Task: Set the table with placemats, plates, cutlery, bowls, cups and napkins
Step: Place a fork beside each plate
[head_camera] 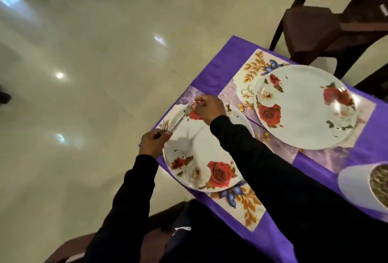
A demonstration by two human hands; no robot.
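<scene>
Two white plates with red roses lie on floral placemats on a purple-covered table. The near plate (201, 153) sits on the near placemat (247, 206); the far plate (304, 107) rests on the far placemat (252, 67). My left hand (153, 143) grips metal cutlery (178, 124) at the near plate's left rim, its handle end in my fist. My right hand (207, 107) pinches the cutlery's other end above the plate's far rim. How many pieces I hold is unclear.
A white bowl (357, 187) with dark contents stands at the right edge on the purple tablecloth (218, 67). A dark brown chair (315, 25) stands beyond the table, another chair (69, 248) below me. Glossy tiled floor spreads to the left.
</scene>
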